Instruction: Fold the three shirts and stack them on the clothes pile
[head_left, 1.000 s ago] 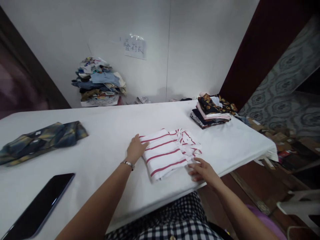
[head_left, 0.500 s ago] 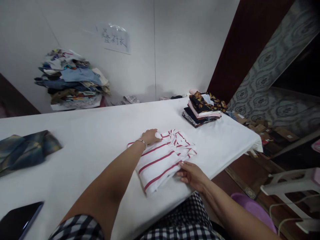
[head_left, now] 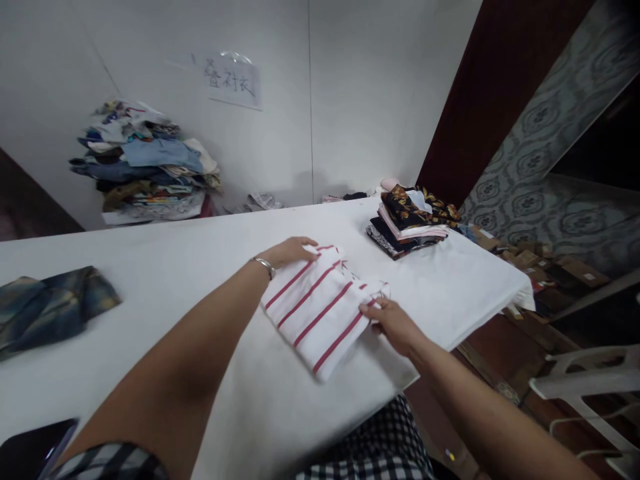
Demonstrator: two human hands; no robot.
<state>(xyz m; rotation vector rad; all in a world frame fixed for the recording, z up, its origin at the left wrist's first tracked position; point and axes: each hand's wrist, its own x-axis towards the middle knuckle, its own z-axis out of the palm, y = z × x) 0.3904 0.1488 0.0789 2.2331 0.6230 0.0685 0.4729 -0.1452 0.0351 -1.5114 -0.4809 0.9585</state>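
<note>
On the white table [head_left: 200,267], the left hand [head_left: 287,252] and right hand [head_left: 393,322] grip the folded striped shirt [head_left: 320,307] at opposite edges, near the stack of folded clothes [head_left: 413,223]

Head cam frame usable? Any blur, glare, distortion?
Head view: soft, even light, no glare on the table; striped shirt sharp; dark cloth at the left edge smeared; left forearm soft near the lens; table's far edge bows, wide-lens distortion.
</note>
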